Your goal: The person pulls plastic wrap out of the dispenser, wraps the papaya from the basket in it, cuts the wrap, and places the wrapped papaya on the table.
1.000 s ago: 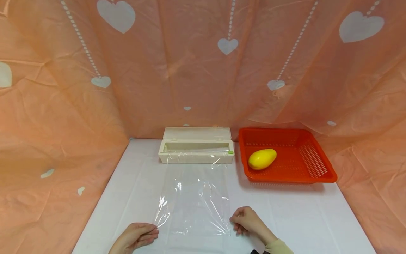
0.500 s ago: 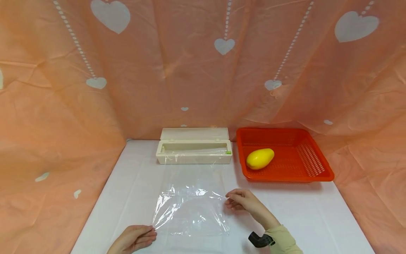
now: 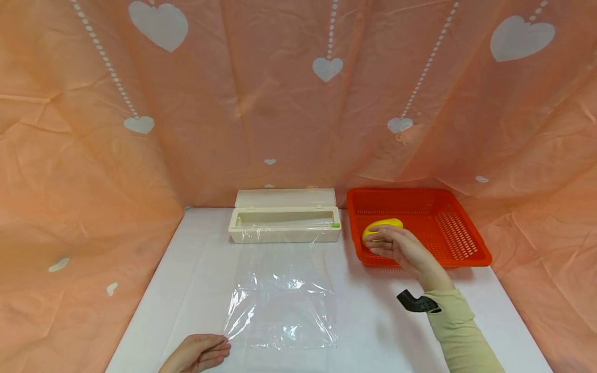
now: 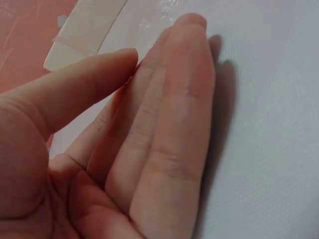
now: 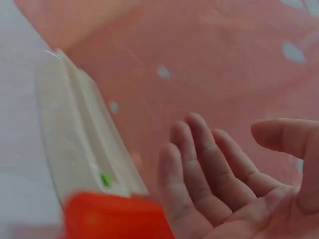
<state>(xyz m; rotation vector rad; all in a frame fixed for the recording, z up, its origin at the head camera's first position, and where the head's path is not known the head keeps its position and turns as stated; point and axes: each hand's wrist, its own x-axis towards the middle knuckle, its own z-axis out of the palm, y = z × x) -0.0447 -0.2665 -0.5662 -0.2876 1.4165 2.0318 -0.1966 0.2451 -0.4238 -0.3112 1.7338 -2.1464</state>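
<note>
Far left there's a peach cloth [image 3: 84,181] with white hearts on it, and it carries on behind everything as the backdrop. Next to that is the white table [image 3: 200,269], and down at its near edge you've got the left hand [image 3: 198,352], thumb against the fingers, pinching the near left corner of a sheet of clear film [image 3: 284,311]. The left wrist view has the thumb tip meeting the side of a finger, the other fingers lined up pretty straight; the film itself is hard to make out there

The film lies wrinkled and shiny across the middle of the table, running back to a long cream box [image 3: 284,235] and over its front. The box's lid [image 3: 285,198] is tipped up at the back, and there's a little green piece [image 3: 336,225] at the right end of the front edge

Just right of the box sits a red basket [image 3: 480,248] with slotted sides, with a yellow fruit [image 3: 393,223] in its left part. The right hand [image 3: 403,248] is over the near side of that fruit, partly covering it, fingers loosely extended, thumb apart, not gripping anything; can't tell if it's touching. Farther right there's a black device [image 3: 417,303] at the wrist, then a pale yellow-green sleeve [image 3: 462,331]
</note>
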